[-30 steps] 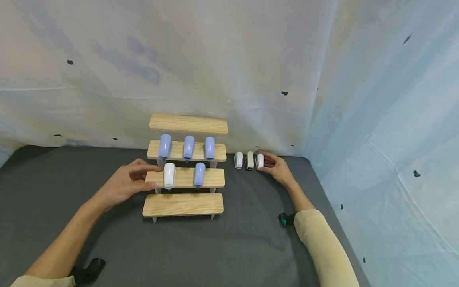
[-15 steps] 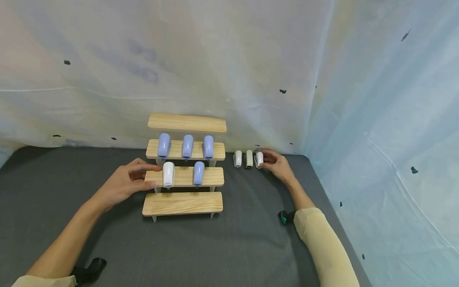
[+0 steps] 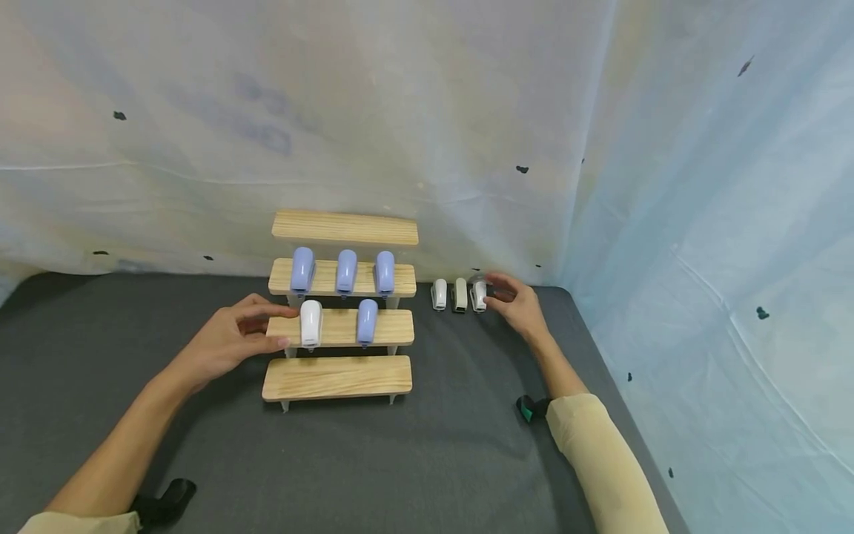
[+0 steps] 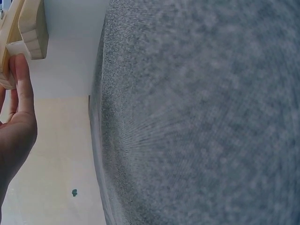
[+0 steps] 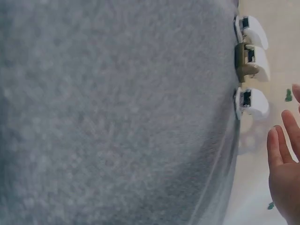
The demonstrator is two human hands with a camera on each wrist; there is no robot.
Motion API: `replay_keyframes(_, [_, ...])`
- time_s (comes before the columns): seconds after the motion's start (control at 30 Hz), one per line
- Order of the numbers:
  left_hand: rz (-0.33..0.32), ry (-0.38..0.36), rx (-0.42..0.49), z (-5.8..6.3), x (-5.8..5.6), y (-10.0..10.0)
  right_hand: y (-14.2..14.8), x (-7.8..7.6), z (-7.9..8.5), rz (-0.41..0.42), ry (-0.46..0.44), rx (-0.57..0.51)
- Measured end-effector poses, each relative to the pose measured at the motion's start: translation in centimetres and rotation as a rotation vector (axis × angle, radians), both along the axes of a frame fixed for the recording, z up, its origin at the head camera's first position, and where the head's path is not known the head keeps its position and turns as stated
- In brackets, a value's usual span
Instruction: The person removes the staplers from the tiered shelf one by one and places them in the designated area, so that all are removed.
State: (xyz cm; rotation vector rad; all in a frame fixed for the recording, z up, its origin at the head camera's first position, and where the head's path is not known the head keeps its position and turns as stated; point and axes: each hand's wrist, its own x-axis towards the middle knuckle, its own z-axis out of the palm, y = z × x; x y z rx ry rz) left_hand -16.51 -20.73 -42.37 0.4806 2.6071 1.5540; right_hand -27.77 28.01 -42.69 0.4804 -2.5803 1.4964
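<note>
A stepped wooden display stand [image 3: 337,377] carries several blue staplers [image 3: 366,322] and one white stapler [image 3: 310,323] on its two middle boards. My left hand [image 3: 233,340] pinches the left end of the board with the white stapler on it; in the left wrist view its fingers [image 4: 24,89] lie against the wood. Right of the stand, two more white staplers [image 3: 439,294] and a cream stapler [image 3: 460,295] form a row on the grey cloth. Beside the rightmost white stapler [image 5: 255,104] is my right hand [image 3: 517,305], its fingers extended and apart from it.
Pale cloth walls [image 3: 427,133] rise behind the stand and along the right side. Dark grey cloth [image 3: 427,460] covers the table. The stand's top board [image 3: 345,227] and bottom board carry no staplers.
The fingers of my right hand have loosened and drawn slightly away from the rightmost white stapler, which stays standing in the row. My left hand keeps its hold on the board.
</note>
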Motion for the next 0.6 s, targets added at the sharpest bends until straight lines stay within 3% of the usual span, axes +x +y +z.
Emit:
replay_keyframes(0.23, [0.004,-0.002,-0.016,0.0,-0.1,-0.1,-1.5,1.9,3.4,0.051,-0.014,-0.048])
replay_keyframes(0.6, [0.012,-0.013,-0.029,0.0,-0.2,-0.1,-3.5,3.0,5.1,0.151,0.047,-0.112])
